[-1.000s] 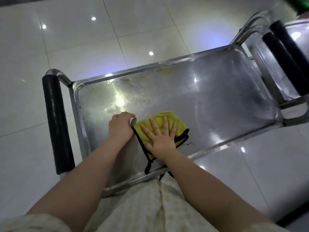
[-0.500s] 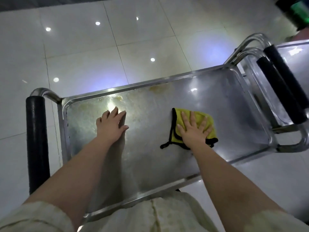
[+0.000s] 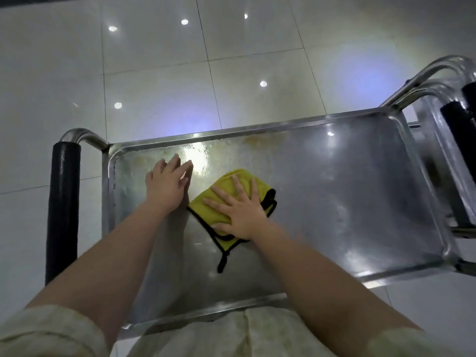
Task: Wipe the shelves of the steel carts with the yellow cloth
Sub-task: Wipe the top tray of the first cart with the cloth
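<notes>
A steel cart's top shelf (image 3: 347,202) fills the middle of the head view, with yellowish smears along its far edge. A yellow cloth (image 3: 231,181) with black trim lies folded on the shelf, left of centre. My right hand (image 3: 239,210) presses flat on the cloth with fingers spread. My left hand (image 3: 167,181) rests on the bare steel just left of the cloth, fingers straight, holding nothing.
A black padded handle (image 3: 63,210) runs along the cart's left end. A second steel cart (image 3: 438,104) with black handles (image 3: 461,124) stands against the right end. Glossy white floor tiles (image 3: 154,73) lie beyond. My pale clothing (image 3: 231,333) touches the near rim.
My right hand has slid the cloth back to the left, close to my left hand. My left hand has shifted only a little toward the far rim, fingers still straight.
</notes>
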Demonstrator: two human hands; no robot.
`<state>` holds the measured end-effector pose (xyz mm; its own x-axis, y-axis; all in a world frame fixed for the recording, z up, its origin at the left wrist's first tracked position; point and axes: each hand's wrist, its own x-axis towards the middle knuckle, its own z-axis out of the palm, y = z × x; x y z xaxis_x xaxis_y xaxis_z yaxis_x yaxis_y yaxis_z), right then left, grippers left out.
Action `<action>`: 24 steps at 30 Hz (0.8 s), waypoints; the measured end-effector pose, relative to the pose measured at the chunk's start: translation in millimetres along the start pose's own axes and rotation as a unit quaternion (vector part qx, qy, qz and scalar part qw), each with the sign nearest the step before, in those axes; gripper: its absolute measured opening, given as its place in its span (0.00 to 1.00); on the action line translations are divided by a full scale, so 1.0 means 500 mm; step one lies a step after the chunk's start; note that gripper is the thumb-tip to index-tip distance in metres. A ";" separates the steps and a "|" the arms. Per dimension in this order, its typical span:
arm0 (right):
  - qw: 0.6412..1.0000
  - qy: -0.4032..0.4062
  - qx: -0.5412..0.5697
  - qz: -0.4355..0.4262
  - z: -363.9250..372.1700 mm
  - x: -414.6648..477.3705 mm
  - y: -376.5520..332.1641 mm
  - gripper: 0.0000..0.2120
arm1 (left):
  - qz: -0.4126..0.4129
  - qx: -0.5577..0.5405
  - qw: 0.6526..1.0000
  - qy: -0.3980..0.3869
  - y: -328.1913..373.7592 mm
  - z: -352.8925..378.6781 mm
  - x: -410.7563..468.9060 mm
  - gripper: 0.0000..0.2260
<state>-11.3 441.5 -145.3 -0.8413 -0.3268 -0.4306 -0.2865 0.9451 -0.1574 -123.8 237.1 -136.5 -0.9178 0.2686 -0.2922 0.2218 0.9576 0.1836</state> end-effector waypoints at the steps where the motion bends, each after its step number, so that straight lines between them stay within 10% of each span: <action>1: 0.999 0.005 0.010 0.040 -0.006 0.001 0.038 0.34 | 0.001 0.003 1.000 -0.004 0.001 0.001 0.002 0.21; 11: 0.836 0.024 0.237 0.495 -0.059 0.015 0.272 0.33 | -0.004 -0.011 1.000 -0.022 0.012 0.008 0.013 0.22; 16: 0.978 0.005 0.069 0.196 -0.056 0.103 0.064 0.32 | -0.034 -0.056 0.998 -0.016 0.011 -0.013 0.021 0.20; 20: 0.997 -0.012 -0.048 -0.064 -0.025 0.076 -0.061 0.30 | -0.050 -0.094 0.994 0.024 0.006 -0.028 0.033 0.18; 24: 0.999 0.002 -0.033 -0.029 -0.042 0.090 0.031 0.33 | -0.038 -0.015 0.999 -0.001 0.011 -0.021 0.039 0.21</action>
<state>-63.3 441.5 -148.7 -0.8238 -0.3817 -0.4192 -0.3651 0.9228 -0.1228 -143.9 246.6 -131.3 -0.9314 0.1945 -0.3076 0.1405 0.9718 0.1893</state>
